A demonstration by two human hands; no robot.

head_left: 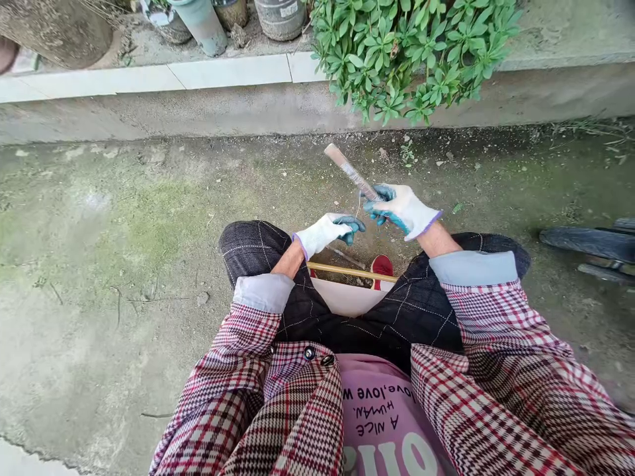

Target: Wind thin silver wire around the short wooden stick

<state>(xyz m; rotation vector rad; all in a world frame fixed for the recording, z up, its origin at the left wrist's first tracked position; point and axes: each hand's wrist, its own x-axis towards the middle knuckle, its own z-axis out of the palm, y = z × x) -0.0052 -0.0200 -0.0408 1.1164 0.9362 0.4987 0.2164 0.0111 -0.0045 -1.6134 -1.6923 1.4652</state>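
Note:
My right hand (404, 210), in a white glove with a blue-green coated palm, is closed around a brownish stick (342, 162). The stick tilts up and to the left, and its lower part is wrapped with thin silvery strand. My left hand (330, 233), gloved alike, is just left of and below it, fingers pinched together. A thin pale strand (358, 203), wire or string, curves from the stick down to the left fingertips. Below the hands, a yellowish rod (342, 269) lies crosswise between my knees.
A red shoe (381, 266) and a white surface (344, 297) show between my legs. Ahead is a low concrete ledge (198, 112) with pots (280, 16) and a leafy green shrub (407, 53). A dark wheel (590, 243) stands at the right on the mossy ground.

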